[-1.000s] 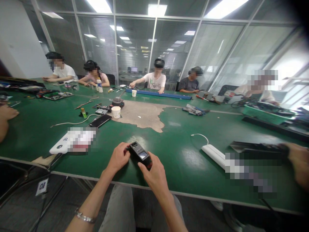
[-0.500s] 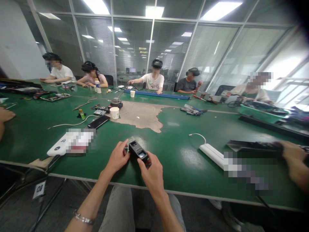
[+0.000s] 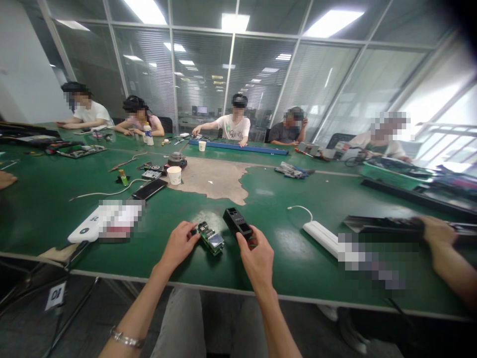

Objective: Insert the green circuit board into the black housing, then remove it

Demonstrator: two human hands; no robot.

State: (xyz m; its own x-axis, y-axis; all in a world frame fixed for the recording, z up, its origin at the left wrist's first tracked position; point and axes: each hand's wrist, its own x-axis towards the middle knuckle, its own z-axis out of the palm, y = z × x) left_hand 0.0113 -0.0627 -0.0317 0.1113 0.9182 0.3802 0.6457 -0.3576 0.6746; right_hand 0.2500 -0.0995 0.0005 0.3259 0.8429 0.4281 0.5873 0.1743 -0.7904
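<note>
In the head view my left hand [image 3: 181, 244] pinches the left end of a green circuit board [image 3: 210, 239], which carries a small grey screen and several components. Its fingertips are partly hidden by the hand's angle. My right hand [image 3: 257, 253] grips the lower end of a black plastic housing [image 3: 237, 222] with rectangular cutouts on its face. The housing is tilted and apart from the board, just to its right. Both parts are close above the green tabletop, near its front edge.
A white power bank [image 3: 84, 231] and a dark phone [image 3: 149, 189] lie left; a paper cup [image 3: 174, 175] stands beyond. To the right are a white power strip [image 3: 322, 237] and a co-worker's hand [image 3: 437, 231] on a black metal strip. Other people sit across the table.
The black housing has come off the circuit board. My right hand has moved it up and to the right, while the exposed board stays at my left hand.
</note>
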